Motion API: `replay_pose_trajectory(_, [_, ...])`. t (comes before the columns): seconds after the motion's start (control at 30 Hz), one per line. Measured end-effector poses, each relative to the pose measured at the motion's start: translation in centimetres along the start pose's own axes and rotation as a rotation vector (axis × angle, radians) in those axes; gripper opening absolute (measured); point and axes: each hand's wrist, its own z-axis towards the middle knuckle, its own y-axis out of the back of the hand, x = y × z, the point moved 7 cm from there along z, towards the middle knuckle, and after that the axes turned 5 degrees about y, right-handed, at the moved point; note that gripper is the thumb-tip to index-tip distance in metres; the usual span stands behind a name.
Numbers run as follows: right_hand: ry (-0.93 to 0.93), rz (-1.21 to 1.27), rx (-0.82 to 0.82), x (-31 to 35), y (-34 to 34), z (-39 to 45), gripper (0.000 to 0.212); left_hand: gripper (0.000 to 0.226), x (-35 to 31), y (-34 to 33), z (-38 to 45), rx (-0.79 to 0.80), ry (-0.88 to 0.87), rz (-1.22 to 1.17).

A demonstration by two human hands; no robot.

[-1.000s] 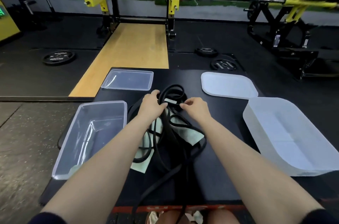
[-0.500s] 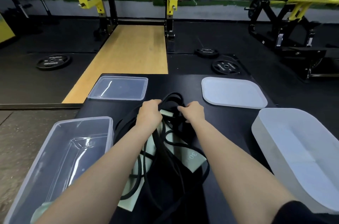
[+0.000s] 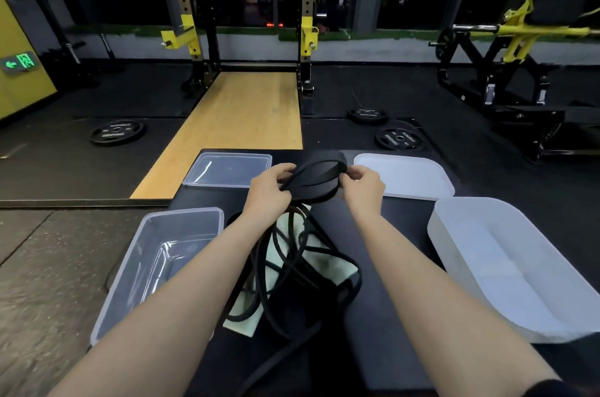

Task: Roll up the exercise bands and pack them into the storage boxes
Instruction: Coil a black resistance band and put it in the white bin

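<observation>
Sitting at the left edge of the black table (image 3: 373, 315), a clear box (image 3: 156, 266) is lying open with its clear lid (image 3: 227, 169) farther back. The left hand (image 3: 269, 193) is pinching one side of a coiled black band (image 3: 316, 180), lifted above the table, while the right hand (image 3: 365, 190) is pinching the other side. Below them, loose black bands (image 3: 292, 270) are tangling over a pale green band (image 3: 285, 266). A white lid (image 3: 406, 175) and white box (image 3: 506, 266) are lying at the right.
</observation>
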Motion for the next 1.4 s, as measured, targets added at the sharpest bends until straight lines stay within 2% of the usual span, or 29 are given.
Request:
replay_pose_trajectory(0.1, [0.063, 0.034, -0.030, 2.9, 1.7, -1.2, 0.019, 0.051, -1.6, 0.2, -1.6, 0.055, -0.033, 0.018])
replay_pose_trajectory(0.2, [0.168, 0.046, -0.036, 5.9, 3.4, -2.6, 0.017, 0.052, -2.6, 0.5, -2.8, 0.135, 0.005, 0.001])
replay_pose_trajectory(0.33, [0.293, 0.039, -0.004, 9.0, 5.4, -4.6, 0.015, 0.041, -3.1, 2.1, -3.8, 0.120, 0.169, -0.277])
replay_pose_trajectory(0.4, [0.344, 0.022, 0.013, 10.0, 6.3, -5.5, 0.015, 0.034, -3.8, 2.7, -4.4, 0.100, 0.184, -0.357])
replay_pose_trajectory(0.5, [0.406, -0.007, 0.022, 11.3, 7.4, -6.6, 0.014, 0.033, -5.6, 3.3, -5.5, 0.099, 0.093, -0.278])
replay_pose_trajectory(0.63, [0.500, -0.053, 0.024, 13.3, 8.3, -7.9, 0.016, 0.053, -8.6, 3.1, -6.9, 0.159, -0.113, -0.188])
replay_pose_trajectory(0.7, [0.560, -0.058, 0.025, 14.3, 8.7, -8.6, 0.016, 0.058, -9.4, 2.8, -7.2, 0.181, -0.146, -0.131])
replay_pose_trajectory(0.83, [0.673, -0.075, 0.009, 15.7, 9.3, -9.7, 0.017, 0.049, -10.2, 3.2, -7.4, 0.128, -0.152, -0.061])
replay_pose_trajectory(0.93, [0.603, -0.032, 0.103, 15.0, 9.0, -9.9, 0.019, 0.036, -10.5, 3.4, -7.5, 0.090, -0.166, -0.026])
replay_pose_trajectory(1.03, [0.476, 0.074, 0.213, 13.7, 8.9, -10.4, 0.023, 0.038, -10.9, 4.2, -7.4, 0.033, -0.174, -0.059])
replay_pose_trajectory(1.2, [0.342, 0.161, 0.364, 12.0, 7.8, -11.7, 0.060, 0.036, -13.0, 4.9, -7.7, 0.021, -0.204, -0.184])
replay_pose_trajectory(1.3, [0.310, 0.177, 0.368, 11.7, 6.8, -12.0, 0.075, 0.034, -13.9, 4.3, -8.1, 0.050, -0.191, -0.266])
replay_pose_trajectory(1.4, [0.299, 0.170, 0.321, 11.5, 6.1, -11.9, 0.074, 0.037, -13.7, 3.2, -8.3, 0.074, -0.159, -0.309])
